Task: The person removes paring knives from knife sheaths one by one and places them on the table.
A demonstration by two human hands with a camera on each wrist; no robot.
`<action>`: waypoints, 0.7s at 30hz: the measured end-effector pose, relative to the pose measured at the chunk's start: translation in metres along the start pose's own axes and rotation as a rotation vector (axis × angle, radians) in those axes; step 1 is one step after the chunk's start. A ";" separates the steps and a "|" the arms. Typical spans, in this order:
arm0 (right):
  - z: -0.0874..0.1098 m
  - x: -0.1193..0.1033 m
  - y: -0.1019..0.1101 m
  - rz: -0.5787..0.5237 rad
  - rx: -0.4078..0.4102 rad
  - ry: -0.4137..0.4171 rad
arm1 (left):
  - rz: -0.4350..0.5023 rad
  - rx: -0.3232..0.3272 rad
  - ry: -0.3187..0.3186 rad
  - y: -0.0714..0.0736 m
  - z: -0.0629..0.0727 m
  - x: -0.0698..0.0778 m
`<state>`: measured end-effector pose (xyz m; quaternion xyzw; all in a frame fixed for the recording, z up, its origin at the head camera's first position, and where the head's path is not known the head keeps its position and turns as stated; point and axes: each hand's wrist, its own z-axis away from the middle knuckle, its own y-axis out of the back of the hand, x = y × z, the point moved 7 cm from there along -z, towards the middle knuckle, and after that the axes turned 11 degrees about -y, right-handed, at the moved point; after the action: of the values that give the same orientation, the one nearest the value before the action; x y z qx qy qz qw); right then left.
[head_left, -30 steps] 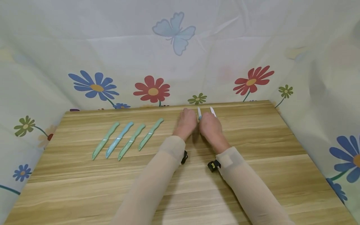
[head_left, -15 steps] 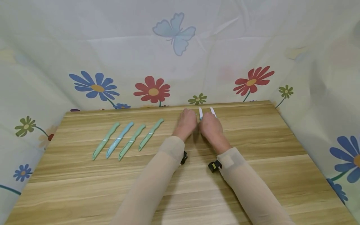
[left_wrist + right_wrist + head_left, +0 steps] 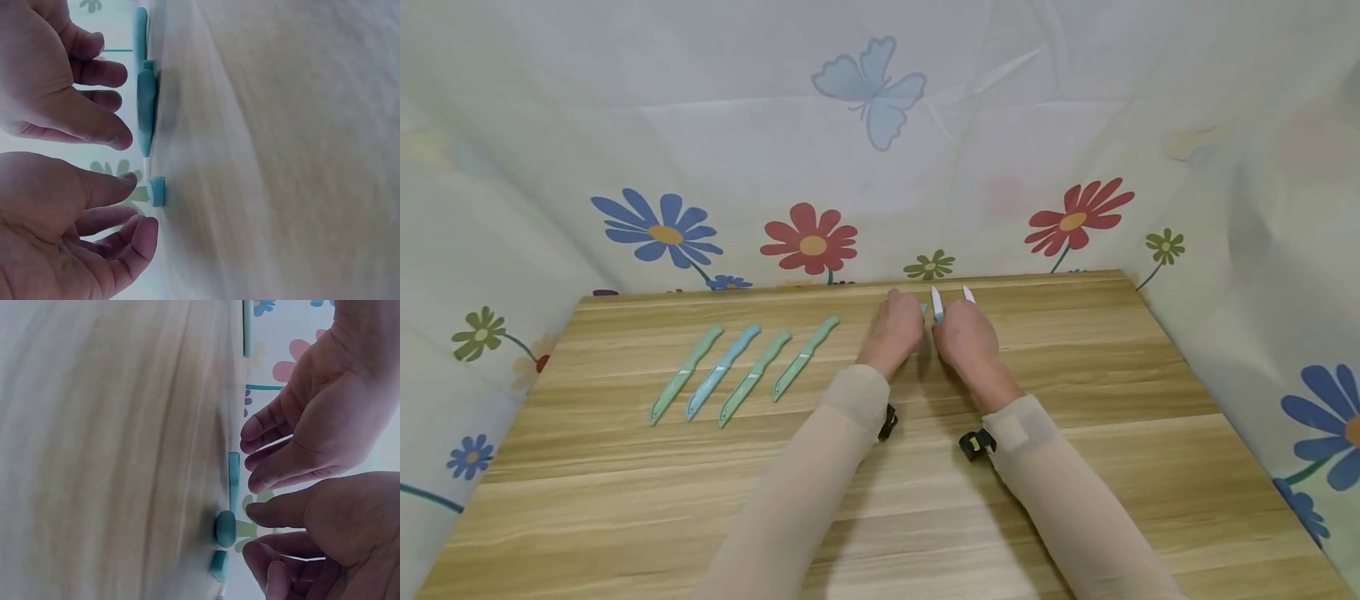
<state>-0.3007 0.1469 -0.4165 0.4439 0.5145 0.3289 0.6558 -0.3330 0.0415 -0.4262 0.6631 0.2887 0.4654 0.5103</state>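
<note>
My left hand (image 3: 895,329) and right hand (image 3: 967,335) hover side by side near the table's back edge, fingers loosely bent and holding nothing. Past the right hand's knuckles show the white blades of a blue-handled knife (image 3: 937,302) and a second knife (image 3: 968,294). In the right wrist view, a rounded teal handle end (image 3: 225,529) and another teal piece (image 3: 219,565) lie by the right hand's fingertips. Beside the left hand's fingers lies a flat blue piece (image 3: 924,309), resembling a knife sheath; my hand hides most of it.
Several sheathed knives lie slanted in a row at left: a green knife (image 3: 687,375), a blue knife (image 3: 723,372) and further green ones (image 3: 755,379). The wood-grain table (image 3: 1075,517) ends at a flower-print cloth (image 3: 970,150) behind and at both sides.
The right hand has shifted slightly right and toward me, and more of the blue-handled knife shows. The blue piece now shows beside the left hand. The sheathed knives lie as before.
</note>
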 end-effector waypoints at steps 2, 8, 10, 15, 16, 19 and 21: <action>0.001 -0.001 0.002 -0.004 0.009 0.010 | 0.006 0.014 0.002 0.002 0.002 -0.001; 0.005 -0.005 0.009 0.012 0.034 0.055 | 0.034 0.045 0.026 0.011 0.013 -0.004; 0.007 -0.006 0.012 0.012 0.045 0.070 | 0.022 0.055 0.027 0.014 0.017 -0.005; 0.012 -0.008 0.017 0.028 0.066 0.115 | -0.067 0.086 -0.008 0.022 0.026 -0.003; 0.013 -0.008 0.017 0.035 0.068 0.123 | -0.083 0.093 -0.016 0.024 0.028 -0.003; 0.016 -0.008 0.019 0.047 0.079 0.149 | -0.121 0.118 -0.040 0.031 0.036 0.000; 0.017 -0.007 0.020 0.051 0.087 0.171 | -0.136 0.141 -0.046 0.036 0.043 0.000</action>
<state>-0.2857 0.1442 -0.3943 0.4552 0.5708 0.3594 0.5812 -0.2973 0.0132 -0.3943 0.6868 0.3534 0.3928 0.4991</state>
